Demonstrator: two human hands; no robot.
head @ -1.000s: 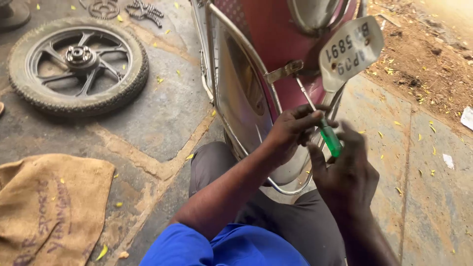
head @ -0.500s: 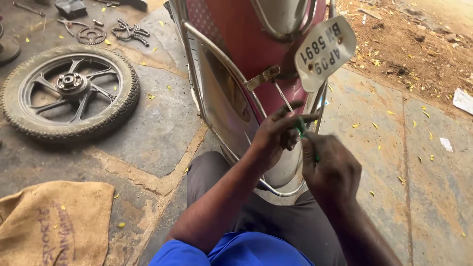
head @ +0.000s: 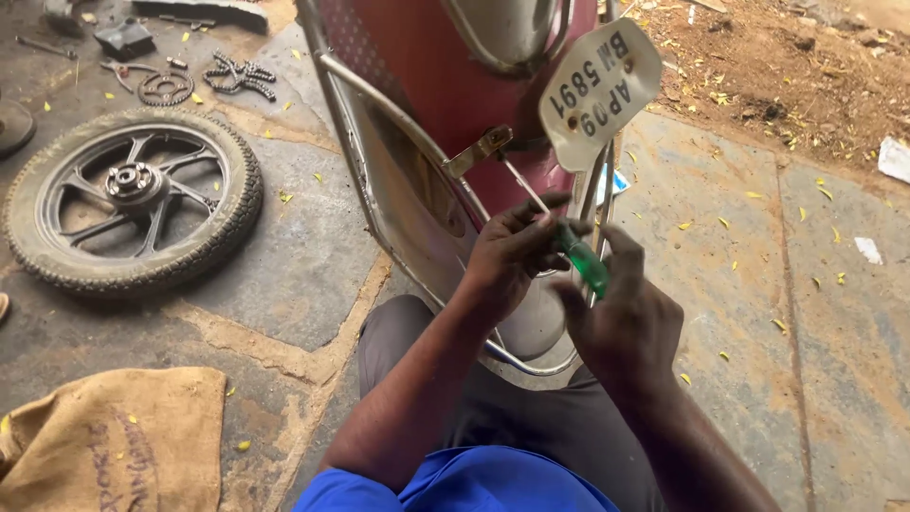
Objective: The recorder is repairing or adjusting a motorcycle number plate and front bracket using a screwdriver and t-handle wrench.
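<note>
A screwdriver with a green handle [head: 581,261] is gripped by my right hand [head: 618,318]. Its thin metal shaft [head: 524,186] runs up and left to a brass-coloured bracket [head: 479,152] on the maroon body of a two-wheeler [head: 427,85]. My left hand [head: 512,251] is closed around the shaft just above the handle. A white plate [head: 597,90] with dark characters hangs tilted beside the bracket, on the chrome guard rail [head: 365,104].
A spoked wheel with a tyre [head: 133,199] lies flat on the stone floor at left. A sprocket [head: 163,87], chain pieces [head: 237,74] and small tools are scattered behind it. A burlap sack [head: 104,441] lies at lower left. Bare dirt [head: 806,66] is at upper right.
The view has shifted, so the vehicle and hands sit lower and more central. Both hands have stayed on the screwdriver at the bracket.
</note>
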